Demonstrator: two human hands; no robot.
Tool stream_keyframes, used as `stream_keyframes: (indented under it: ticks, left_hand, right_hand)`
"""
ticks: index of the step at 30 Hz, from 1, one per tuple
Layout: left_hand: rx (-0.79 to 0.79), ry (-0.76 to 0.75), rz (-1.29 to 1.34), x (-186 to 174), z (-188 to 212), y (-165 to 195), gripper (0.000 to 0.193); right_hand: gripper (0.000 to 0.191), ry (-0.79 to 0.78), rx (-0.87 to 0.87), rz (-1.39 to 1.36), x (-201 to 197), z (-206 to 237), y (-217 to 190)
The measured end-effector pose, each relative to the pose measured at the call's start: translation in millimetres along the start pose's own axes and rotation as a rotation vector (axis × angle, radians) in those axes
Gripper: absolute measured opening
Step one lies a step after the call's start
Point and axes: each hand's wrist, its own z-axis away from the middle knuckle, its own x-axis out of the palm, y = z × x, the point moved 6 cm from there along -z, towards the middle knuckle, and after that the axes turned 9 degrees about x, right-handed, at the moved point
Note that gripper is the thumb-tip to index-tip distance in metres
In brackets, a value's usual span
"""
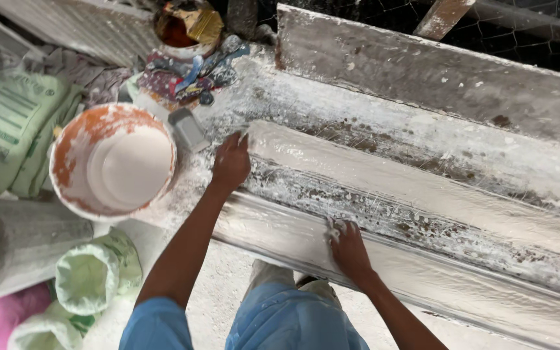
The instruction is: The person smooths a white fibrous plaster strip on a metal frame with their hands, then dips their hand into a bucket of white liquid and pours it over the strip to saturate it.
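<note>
A long moulding form (422,194) coated in wet white plaster runs from the middle towards the right. My left hand (231,162) presses on its left end, fingers bent against the plaster. My right hand (348,246) rests on the near rail of the form, fingers smeared white and curled on the wet surface. Whether either hand holds a small tool I cannot tell. A bucket (113,162) with orange-stained walls and white plaster inside stands just left of my left hand.
Green sacks (8,123) lie at the far left and an open bag of white powder (92,275) sits below the bucket. A grey cylinder (21,243) lies at left. A small scoop (188,128), rags and a paint tin (179,29) sit beyond. Wire mesh is at the top right.
</note>
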Motion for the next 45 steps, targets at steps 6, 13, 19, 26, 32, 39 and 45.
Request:
stream_keyframes:
  ticks: [6,13,19,26,32,39,45]
  left_hand:
    - [0.098,-0.515,-0.058,56.0,-96.8,-44.6,0.048]
    - [0.032,-0.993,-0.062,86.5,-106.5,-76.1,0.032]
    - [0.602,-0.798,-0.299,87.2,-89.7,-75.8,0.029]
    - [0.936,-0.954,-0.649,111.7,-71.7,-101.1,0.030]
    - [0.866,-0.980,-0.717,108.1,-98.3,-105.7,0.060]
    - [1.903,0.245,-2.700,157.8,-103.0,-33.0,0.048]
    - [1.034,1.378,-3.607,205.4,-118.6,115.9,0.062]
  right_hand:
    - [0.049,-0.052,0.676,-0.500,10.8,-62.3,38.4]
    - [0.041,0.143,0.666,-0.554,-12.4,-129.4,5.8]
    - [0.038,0.068,0.303,-0.271,-20.4,-206.3,-74.3]
    - [0.059,0.002,0.156,0.040,-5.1,-266.5,-168.7]
    - [0.067,-0.182,0.466,0.149,-2.5,-228.1,-112.9]
    - [0.070,0.071,0.737,0.169,-35.9,-133.5,14.9]
    - [0.067,0.187,1.030,0.014,-52.3,-55.9,100.3]
